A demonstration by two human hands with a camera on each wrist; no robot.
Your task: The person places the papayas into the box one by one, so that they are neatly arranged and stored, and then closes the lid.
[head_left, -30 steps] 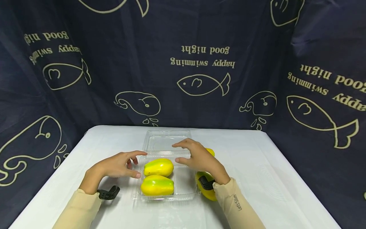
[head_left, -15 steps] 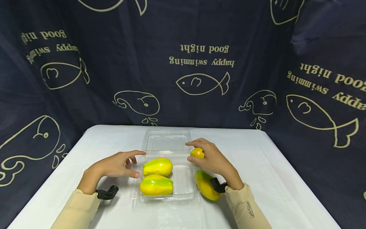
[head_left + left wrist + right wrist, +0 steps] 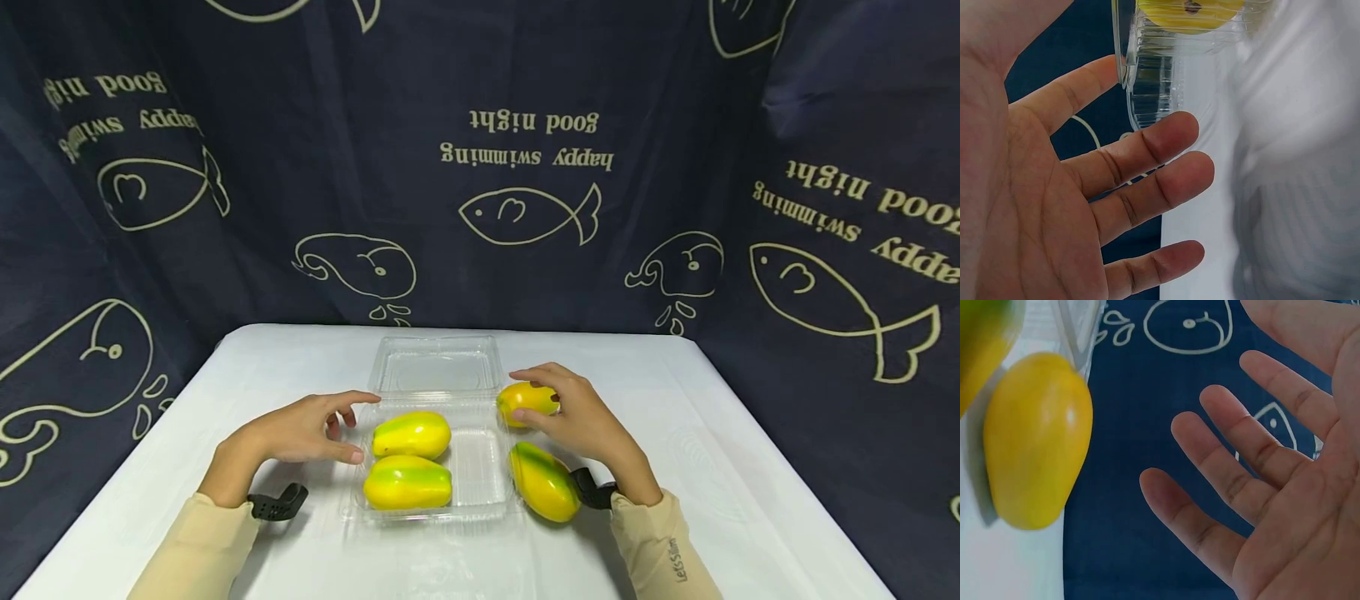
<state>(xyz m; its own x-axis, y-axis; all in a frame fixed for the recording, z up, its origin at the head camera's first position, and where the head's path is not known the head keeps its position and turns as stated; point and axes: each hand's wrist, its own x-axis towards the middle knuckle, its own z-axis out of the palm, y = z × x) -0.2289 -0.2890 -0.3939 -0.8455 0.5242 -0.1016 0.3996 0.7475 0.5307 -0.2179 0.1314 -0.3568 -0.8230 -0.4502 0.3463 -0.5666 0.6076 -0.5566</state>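
In the head view a clear plastic clamshell box (image 3: 481, 479) lies with its lid laid back, two yellow-green papayas side by side in its left half. These are the far papaya (image 3: 420, 433) and the near papaya (image 3: 408, 483). My left hand (image 3: 300, 429) is at the box's left side, index fingertip and thumb right at the rim; its fingers are spread in the left wrist view. Over a third papaya (image 3: 512, 402) hovers my right hand (image 3: 581, 410), fingers loosely extended. The right wrist view shows a gap between those fingers and the papaya (image 3: 1038, 440).
Another papaya (image 3: 546, 487) lies right of the box, beside the black strap (image 3: 592, 490) on my right wrist. The box's lid (image 3: 437, 367) reaches toward the back of the white table (image 3: 720, 500). A dark blue printed curtain (image 3: 435, 83) hangs around the table.
My right hand has moved from above the box rightward to the papaya beside it, exposing both papayas on that side. The left hand has stayed at the box's left rim.
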